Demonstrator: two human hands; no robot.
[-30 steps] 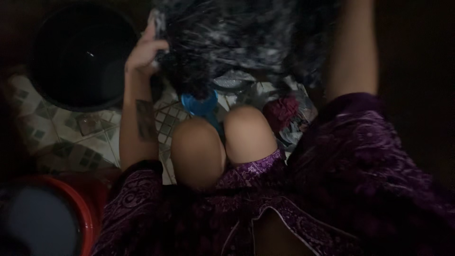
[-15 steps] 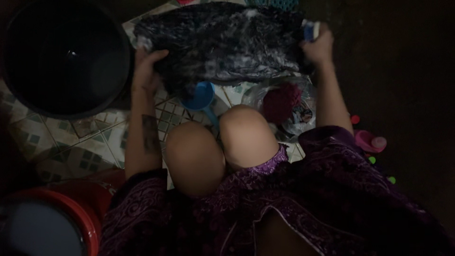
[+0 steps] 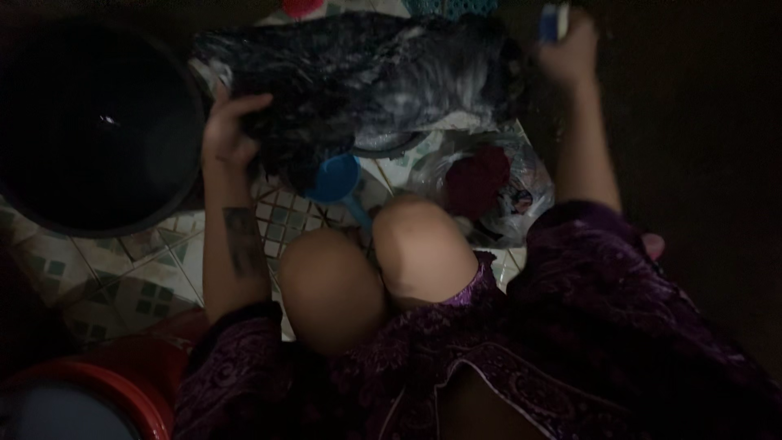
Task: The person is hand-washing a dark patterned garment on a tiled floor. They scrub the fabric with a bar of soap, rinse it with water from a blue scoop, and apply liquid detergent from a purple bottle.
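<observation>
Head view: since half a second ago, right hand (image 3: 570, 50) has let go of the wet dark cloth (image 3: 366, 77), now clenched on a small blue-white object (image 3: 554, 20). Left hand (image 3: 228, 130) grips the cloth's left edge, black tub (image 3: 98, 130) just beyond it.

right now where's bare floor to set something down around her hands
Bare tiled floor lies between the black tub, the red basin and the left forearm. It is crowded ahead of the knees: blue scoop, plastic bag and soapy dark cloth, gripped by the left hand. The right hand holds a small blue-white object.
</observation>
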